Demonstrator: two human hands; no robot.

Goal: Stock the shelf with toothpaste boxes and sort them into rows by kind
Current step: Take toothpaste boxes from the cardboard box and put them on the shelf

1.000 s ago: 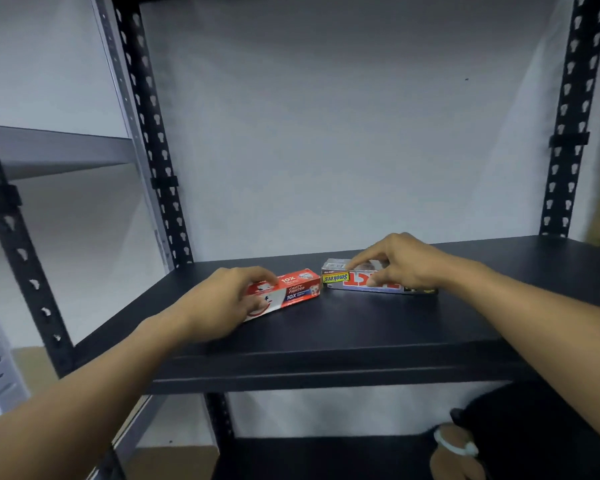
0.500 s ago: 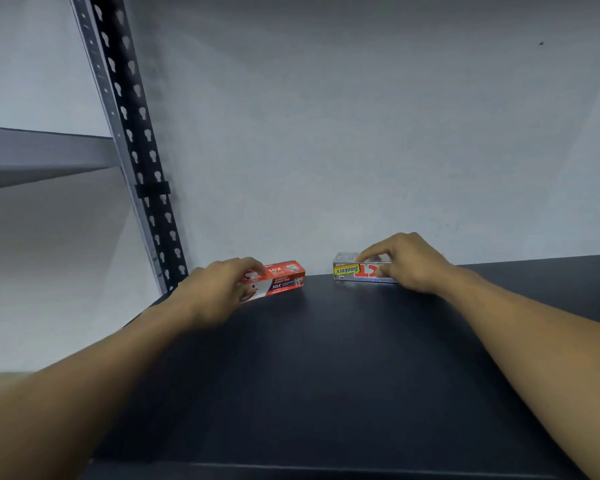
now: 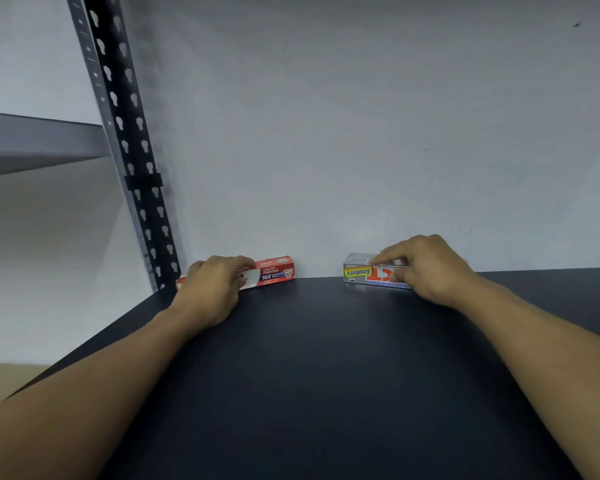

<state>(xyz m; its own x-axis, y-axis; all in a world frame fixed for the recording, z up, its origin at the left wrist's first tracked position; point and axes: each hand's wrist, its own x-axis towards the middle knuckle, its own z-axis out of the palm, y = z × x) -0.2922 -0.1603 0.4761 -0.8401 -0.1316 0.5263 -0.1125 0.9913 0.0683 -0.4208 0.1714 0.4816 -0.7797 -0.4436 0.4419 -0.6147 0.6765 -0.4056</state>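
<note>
The shelf (image 3: 326,375), a broad dark board, carries just two toothpaste boxes, both at its back edge by the pale wall (image 3: 361,133), with the perforated upright (image 3: 125,133) at its left corner. Our left hand (image 3: 212,292) curls over the red box (image 3: 278,271) beside that upright. Our right hand (image 3: 430,268) pinches the silver box (image 3: 361,273), fingers on top, thumb at the front. The two kinds lie well apart, each seemingly heading its own row. We judge the stocking barely begun: one box per row, and every further box has yet to join its kind
</note>
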